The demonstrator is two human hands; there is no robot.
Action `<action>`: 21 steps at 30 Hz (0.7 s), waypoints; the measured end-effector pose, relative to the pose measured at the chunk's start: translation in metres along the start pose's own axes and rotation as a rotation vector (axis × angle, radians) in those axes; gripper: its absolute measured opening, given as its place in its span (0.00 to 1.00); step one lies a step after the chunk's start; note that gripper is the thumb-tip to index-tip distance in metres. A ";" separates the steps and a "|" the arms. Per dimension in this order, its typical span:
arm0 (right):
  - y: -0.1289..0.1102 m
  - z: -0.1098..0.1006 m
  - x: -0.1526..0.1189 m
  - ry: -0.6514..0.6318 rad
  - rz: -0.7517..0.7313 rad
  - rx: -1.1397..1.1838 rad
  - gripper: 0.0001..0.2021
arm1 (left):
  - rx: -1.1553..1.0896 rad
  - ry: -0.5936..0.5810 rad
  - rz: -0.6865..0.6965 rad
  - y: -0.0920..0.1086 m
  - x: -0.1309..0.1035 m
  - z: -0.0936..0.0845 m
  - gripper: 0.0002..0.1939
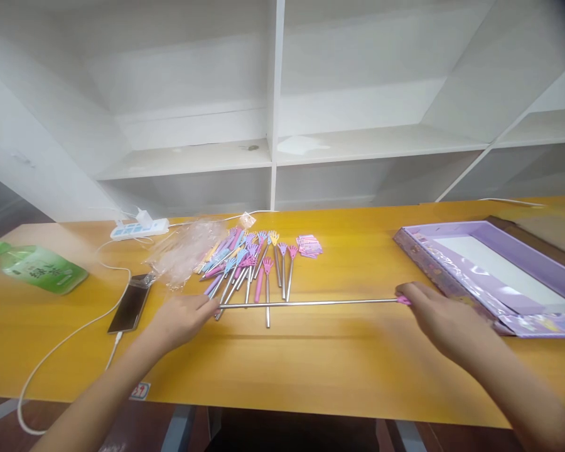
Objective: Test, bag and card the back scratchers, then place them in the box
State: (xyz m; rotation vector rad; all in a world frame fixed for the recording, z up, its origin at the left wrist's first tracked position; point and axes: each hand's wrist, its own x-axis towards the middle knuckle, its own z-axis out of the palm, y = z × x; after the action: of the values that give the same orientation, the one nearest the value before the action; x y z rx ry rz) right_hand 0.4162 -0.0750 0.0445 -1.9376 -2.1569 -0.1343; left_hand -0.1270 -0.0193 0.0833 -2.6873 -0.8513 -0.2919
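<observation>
Stretched level between my two hands is an extended telescopic back scratcher [311, 303], a thin metal rod with a pink hand-shaped end. My left hand [181, 320] is closed around the rod's left end. The fingers of my right hand [435, 317] pinch the pink end, which mostly hides under them. Just beyond the rod lies a pile of collapsed back scratchers [245, 260] with pink, blue, purple and yellow hand-shaped heads and metal or coloured shafts. Small pink printed cards [309, 245] lie right of the pile.
A purple open box [487, 235] stands at the right. Crumpled clear plastic bags [188, 248] lie left of the pile. Farther left are a phone [130, 304] on a white cable, a power strip [140, 230] and a green bottle [42, 269]. White shelves [273, 94] rise behind the table.
</observation>
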 end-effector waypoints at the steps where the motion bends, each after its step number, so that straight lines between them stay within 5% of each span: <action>1: -0.019 0.004 0.004 -0.053 -0.062 0.021 0.07 | -0.002 0.009 0.004 0.011 0.009 0.005 0.08; 6: -0.138 0.034 0.012 -0.079 -0.242 0.008 0.06 | 0.014 0.074 -0.018 0.080 0.056 0.027 0.07; 9: -0.180 0.046 0.007 0.001 -0.177 -0.084 0.08 | -0.017 0.073 -0.052 0.104 0.067 0.031 0.09; 21: -0.190 0.041 0.000 -0.092 -0.139 -0.194 0.09 | -0.003 0.031 -0.003 0.104 0.066 0.035 0.08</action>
State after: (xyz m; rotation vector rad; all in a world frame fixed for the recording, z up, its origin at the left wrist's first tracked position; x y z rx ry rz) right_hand 0.2241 -0.0882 0.0223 -1.9260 -2.4206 -0.2944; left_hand -0.0090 -0.0531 0.0458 -2.6768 -0.8460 -0.3353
